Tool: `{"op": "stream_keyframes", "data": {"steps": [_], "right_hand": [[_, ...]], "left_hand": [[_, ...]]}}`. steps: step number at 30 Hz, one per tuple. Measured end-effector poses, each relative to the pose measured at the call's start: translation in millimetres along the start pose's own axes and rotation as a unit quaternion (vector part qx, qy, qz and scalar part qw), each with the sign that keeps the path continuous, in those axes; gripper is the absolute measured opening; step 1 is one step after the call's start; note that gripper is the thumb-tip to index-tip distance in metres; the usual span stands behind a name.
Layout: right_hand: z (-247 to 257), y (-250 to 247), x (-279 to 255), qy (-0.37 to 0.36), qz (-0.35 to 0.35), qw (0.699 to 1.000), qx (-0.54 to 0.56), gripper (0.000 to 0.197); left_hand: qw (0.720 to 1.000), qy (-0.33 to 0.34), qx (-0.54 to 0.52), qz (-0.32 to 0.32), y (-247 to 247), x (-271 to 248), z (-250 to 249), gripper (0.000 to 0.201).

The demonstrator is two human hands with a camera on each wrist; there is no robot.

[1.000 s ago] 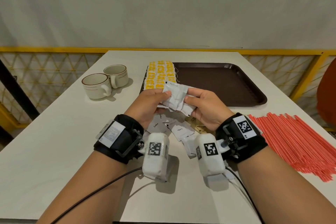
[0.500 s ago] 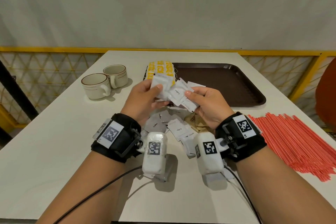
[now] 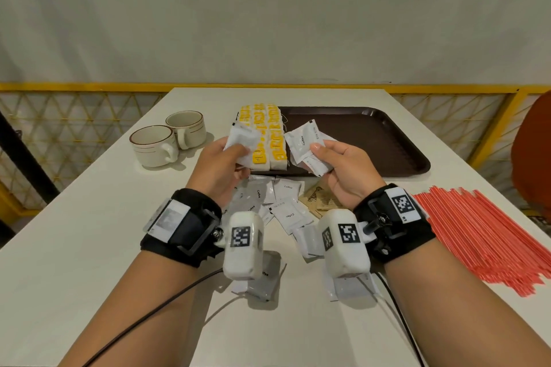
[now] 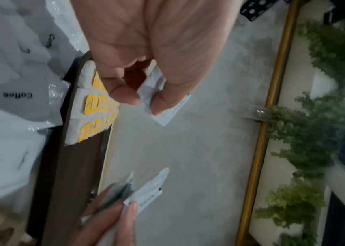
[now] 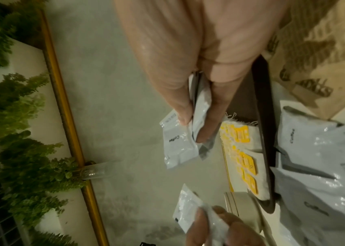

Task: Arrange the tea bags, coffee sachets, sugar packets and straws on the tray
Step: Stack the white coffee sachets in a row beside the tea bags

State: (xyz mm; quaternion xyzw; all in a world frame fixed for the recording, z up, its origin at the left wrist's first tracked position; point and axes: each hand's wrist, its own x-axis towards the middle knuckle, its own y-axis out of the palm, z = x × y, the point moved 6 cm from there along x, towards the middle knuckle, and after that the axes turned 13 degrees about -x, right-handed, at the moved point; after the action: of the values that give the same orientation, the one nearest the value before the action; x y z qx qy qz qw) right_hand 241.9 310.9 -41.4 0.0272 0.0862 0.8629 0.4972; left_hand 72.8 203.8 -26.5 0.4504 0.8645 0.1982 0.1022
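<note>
The left hand [image 3: 222,162] pinches a white coffee sachet [image 3: 242,140] over the tray [image 3: 372,134]'s left edge, above the tea bags [image 3: 264,134]. The right hand [image 3: 343,167] pinches more sachets [image 3: 307,143] just beside. Loose sachets [image 3: 280,202] crowd the table [image 3: 89,232]'s near middle; straws [image 3: 483,226] line its right edge.

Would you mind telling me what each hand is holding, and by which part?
The left hand pinches a white sachet by its lower edge; the right hand grips several coffee sachets by their lower ends.
</note>
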Motion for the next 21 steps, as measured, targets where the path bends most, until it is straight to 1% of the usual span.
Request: {"op": "stream_keyframes", "data": {"steps": [1, 4, 6, 8, 10, 11, 12, 14, 17, 19, 21], "right_hand": [[0.3, 0.0, -0.4, 0.000, 0.000, 1.000, 0.003, 0.018], [0.7, 0.1, -0.5, -0.002, 0.000, 1.000, 0.007, 0.017], [0.6, 0.1, -0.3, -0.003, -0.001, 1.000, 0.009, 0.019], [0.9, 0.5, -0.3, -0.004, 0.003, 1.000, 0.011, 0.021], [1.1, 1.1, -1.0, -0.004, 0.006, 1.000, 0.015, 0.019], [1.3, 1.2, -1.3, -0.004, 0.006, 1.000, 0.015, 0.019], [1.4, 1.1, -1.5, -0.003, 0.004, 1.000, 0.013, 0.018], [1.5, 1.1, -1.8, -0.001, 0.003, 1.000, 0.013, 0.018], [1.7, 1.0, -2.2, -0.002, 0.003, 1.000, 0.017, 0.016], [1.2, 1.3, -2.3, -0.001, 0.003, 1.000, 0.021, 0.016], [-0.4, 2.9, -2.0, 0.002, 0.006, 0.999, 0.033, 0.016]], "left_hand": [[1.000, -0.005, 0.019, 0.001, 0.4, -0.4, 2.4, 0.018], [0.997, 0.002, 0.073, 0.039, 6.1, -2.4, 8.7, 0.017], [0.997, 0.016, 0.075, 0.031, 3.0, -1.6, 9.0, 0.021], [0.998, 0.030, 0.049, 0.001, -3.5, 1.4, 6.9, 0.026], [0.999, 0.034, 0.025, -0.001, -4.1, 1.5, 3.3, 0.016], [1.000, 0.023, 0.007, 0.005, -2.6, 0.8, 3.0, 0.008], [1.000, 0.009, -0.017, 0.013, -0.6, 0.0, 3.5, 0.006], [0.997, -0.013, -0.069, 0.026, 1.8, -1.0, 4.0, 0.014], [0.996, -0.007, -0.087, 0.034, 3.2, -0.8, 0.4, 0.016], [0.994, 0.006, -0.112, 0.017, 2.6, -0.7, -2.5, 0.015], [0.985, 0.018, -0.172, -0.014, -0.8, -0.1, -5.1, 0.016]]}}
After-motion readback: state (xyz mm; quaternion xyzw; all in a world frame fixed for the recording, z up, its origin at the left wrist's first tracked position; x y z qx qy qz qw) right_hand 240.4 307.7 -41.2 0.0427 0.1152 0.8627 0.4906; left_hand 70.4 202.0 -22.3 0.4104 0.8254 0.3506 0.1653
